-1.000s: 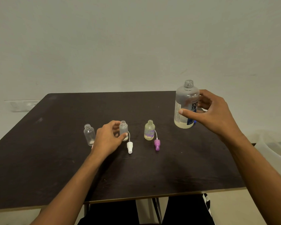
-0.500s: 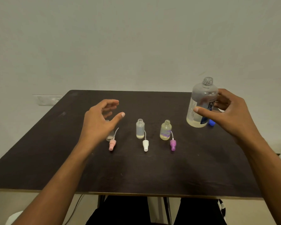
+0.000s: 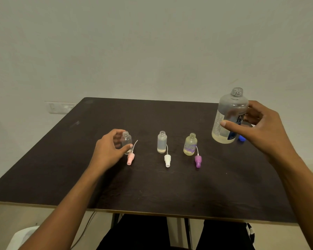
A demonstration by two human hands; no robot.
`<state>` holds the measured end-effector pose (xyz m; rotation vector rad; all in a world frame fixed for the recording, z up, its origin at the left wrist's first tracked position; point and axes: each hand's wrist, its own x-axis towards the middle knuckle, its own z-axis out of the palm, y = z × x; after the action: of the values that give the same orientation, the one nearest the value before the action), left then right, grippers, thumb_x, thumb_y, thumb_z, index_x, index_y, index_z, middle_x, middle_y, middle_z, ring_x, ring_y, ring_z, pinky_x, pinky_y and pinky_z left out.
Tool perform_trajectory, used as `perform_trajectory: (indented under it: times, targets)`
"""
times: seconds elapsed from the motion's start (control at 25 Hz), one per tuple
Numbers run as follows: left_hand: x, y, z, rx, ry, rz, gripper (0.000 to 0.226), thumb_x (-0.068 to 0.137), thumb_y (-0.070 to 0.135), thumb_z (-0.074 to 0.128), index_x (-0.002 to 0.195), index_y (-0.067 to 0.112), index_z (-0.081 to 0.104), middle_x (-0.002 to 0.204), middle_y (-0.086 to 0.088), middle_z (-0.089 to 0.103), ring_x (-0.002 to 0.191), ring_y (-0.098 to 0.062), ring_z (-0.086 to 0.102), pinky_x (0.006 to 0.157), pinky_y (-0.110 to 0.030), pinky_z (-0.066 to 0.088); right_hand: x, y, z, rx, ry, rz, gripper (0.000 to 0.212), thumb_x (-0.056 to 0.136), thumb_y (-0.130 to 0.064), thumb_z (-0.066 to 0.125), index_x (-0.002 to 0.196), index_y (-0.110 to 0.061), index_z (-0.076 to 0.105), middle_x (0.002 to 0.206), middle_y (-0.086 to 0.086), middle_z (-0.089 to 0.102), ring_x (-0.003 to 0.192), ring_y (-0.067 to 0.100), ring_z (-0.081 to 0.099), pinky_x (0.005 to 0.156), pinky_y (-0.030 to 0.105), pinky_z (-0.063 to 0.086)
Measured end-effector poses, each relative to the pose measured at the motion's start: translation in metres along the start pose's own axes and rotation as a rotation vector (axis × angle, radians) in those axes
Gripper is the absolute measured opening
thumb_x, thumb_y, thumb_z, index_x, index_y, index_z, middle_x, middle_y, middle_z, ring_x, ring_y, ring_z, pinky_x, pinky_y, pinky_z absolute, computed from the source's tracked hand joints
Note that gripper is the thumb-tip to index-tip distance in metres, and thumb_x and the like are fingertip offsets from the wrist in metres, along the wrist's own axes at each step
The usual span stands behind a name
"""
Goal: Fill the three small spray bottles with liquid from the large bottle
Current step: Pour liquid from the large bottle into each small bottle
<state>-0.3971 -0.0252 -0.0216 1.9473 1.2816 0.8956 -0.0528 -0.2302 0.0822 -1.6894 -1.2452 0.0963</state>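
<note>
Dark table (image 3: 152, 186): three small spray bottles are stood upright in a row, all uncapped. The left small bottle (image 3: 126, 139), clear, is gripped by the left hand (image 3: 107, 150); the thumb is pressed to its front and the fingers are curled behind it. The middle small bottle (image 3: 162, 142) and the right small bottle (image 3: 190, 145) (yellowish, purple marking) are untouched. A pink spray head (image 3: 130, 159), a white spray head (image 3: 167, 160) and a purple spray head (image 3: 197, 161) are laid just in front of their bottles. The large bottle (image 3: 229, 110), open, with pale liquid low inside, is held at the table's far right by the right hand (image 3: 260, 129), thumb laid across the front, fingers curled behind. A blue cap (image 3: 241, 138) is noted beside its base.
</note>
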Motion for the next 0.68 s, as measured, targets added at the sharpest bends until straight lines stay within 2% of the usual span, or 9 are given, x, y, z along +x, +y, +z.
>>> perform_trajectory:
  times: [0.16,0.28,0.44,0.56,0.68]
  targets:
    - [0.001,-0.006,0.004,-0.004,0.031,-0.018,0.042,0.082,0.018,0.088,0.120,0.020,0.071,0.103,0.012,0.075,0.096,0.003,0.070,0.084,-0.012,0.053,-0.001,0.000,-0.001,0.006,-0.007,-0.006,0.070,0.066,-0.056,0.081,0.130,-0.036,0.060,0.119,-0.017,0.064,0.102,-0.013,0.058,0.084,0.009,0.041]
    - [0.003,-0.001,0.002,-0.007,0.111,0.001,0.040,0.081,0.021,0.089,0.117,0.018,0.072,0.103,0.007,0.076,0.093,0.004,0.069,0.079,-0.009,0.052,-0.001,0.004,-0.002,-0.002,-0.001,-0.002,0.077,0.066,-0.058,0.080,0.135,-0.032,0.061,0.124,-0.014,0.064,0.111,0.005,0.061,0.091,0.015,0.044]
    - [0.008,0.026,-0.010,-0.069,0.182,0.074,0.037,0.082,0.027,0.088,0.114,0.025,0.071,0.099,0.015,0.074,0.089,0.009,0.070,0.074,-0.001,0.048,0.002,0.006,-0.005,-0.023,0.011,-0.012,0.085,0.064,-0.064,0.077,0.140,-0.029,0.059,0.127,-0.012,0.063,0.118,0.012,0.059,0.099,0.028,0.045]
    - [0.010,0.055,-0.012,-0.166,0.182,0.145,0.035,0.082,0.029,0.088,0.113,0.026,0.073,0.099,0.017,0.076,0.090,0.009,0.071,0.078,-0.002,0.050,0.004,0.005,-0.007,-0.014,0.018,-0.015,0.084,0.066,-0.061,0.079,0.141,-0.028,0.059,0.130,-0.007,0.066,0.117,0.013,0.061,0.099,0.025,0.045]
    - [0.010,0.085,-0.005,-0.219,0.147,0.208,0.039,0.082,0.032,0.088,0.118,0.027,0.073,0.104,0.018,0.076,0.093,0.006,0.073,0.082,-0.007,0.054,0.005,0.003,-0.010,-0.005,0.021,-0.013,0.082,0.065,-0.060,0.080,0.138,-0.029,0.061,0.124,-0.009,0.068,0.114,0.012,0.064,0.090,0.013,0.044]
